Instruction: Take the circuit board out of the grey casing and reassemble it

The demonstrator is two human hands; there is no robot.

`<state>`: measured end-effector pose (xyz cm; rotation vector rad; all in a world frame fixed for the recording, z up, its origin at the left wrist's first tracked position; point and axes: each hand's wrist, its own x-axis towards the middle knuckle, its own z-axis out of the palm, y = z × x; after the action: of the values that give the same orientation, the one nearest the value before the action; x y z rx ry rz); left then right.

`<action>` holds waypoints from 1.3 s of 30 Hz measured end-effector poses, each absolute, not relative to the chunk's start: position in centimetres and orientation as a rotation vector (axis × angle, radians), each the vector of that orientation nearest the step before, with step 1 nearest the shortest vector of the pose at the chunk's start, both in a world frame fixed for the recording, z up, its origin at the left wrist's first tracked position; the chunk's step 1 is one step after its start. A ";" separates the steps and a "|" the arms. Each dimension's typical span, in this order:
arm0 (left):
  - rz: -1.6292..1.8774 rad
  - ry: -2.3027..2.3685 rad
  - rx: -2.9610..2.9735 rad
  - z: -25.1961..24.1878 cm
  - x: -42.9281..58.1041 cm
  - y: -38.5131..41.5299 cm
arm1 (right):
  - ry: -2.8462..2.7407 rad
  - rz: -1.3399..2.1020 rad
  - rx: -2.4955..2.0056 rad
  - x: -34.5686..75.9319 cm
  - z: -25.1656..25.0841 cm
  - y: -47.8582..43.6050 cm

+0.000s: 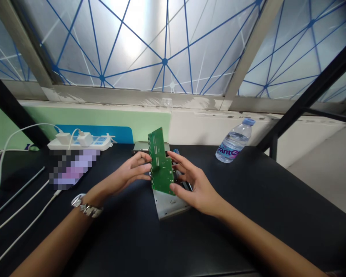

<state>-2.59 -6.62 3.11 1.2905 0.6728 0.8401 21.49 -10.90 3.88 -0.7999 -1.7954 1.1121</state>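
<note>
A green circuit board stands tilted on edge between my hands, with small connectors along its left edge. My left hand has its fingertips at that left edge. On the other side, my right hand grips the board's right edge, thumb at the lower corner and fingers behind. Beneath the board lies a flat silver metal case, largely covered by the board and my right hand. Behind the board, part of another grey metal piece shows. A metal-band watch is on my left wrist.
On the black table, a water bottle stands at the back right. At the back left are a white power strip with plugs and a phone on a cable. White cables run across the left side. Black frame bars flank the table.
</note>
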 end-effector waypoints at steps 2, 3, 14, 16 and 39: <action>0.900 0.729 1.280 3.4 -3.1 -6.2 | -1.723 1.151 -0.814 21.8 3.6 -10.2; 0.932 0.758 1.274 3.5 -3.3 -6.0 | -1.683 1.174 -0.825 21.9 3.3 -9.8; 1.008 0.713 1.258 3.3 -3.1 -5.7 | -1.619 1.356 -0.858 21.8 1.9 -8.5; 1.002 0.681 1.211 3.0 -2.7 -5.9 | -1.610 1.383 -0.833 21.6 1.9 -8.6; 0.985 0.574 1.083 1.0 1.9 -8.4 | -1.539 1.575 -0.617 20.1 2.8 -10.7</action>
<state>1.86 -8.44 0.97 1.0828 0.5740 0.9853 20.12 -10.74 2.82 -0.6167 -1.5390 1.5754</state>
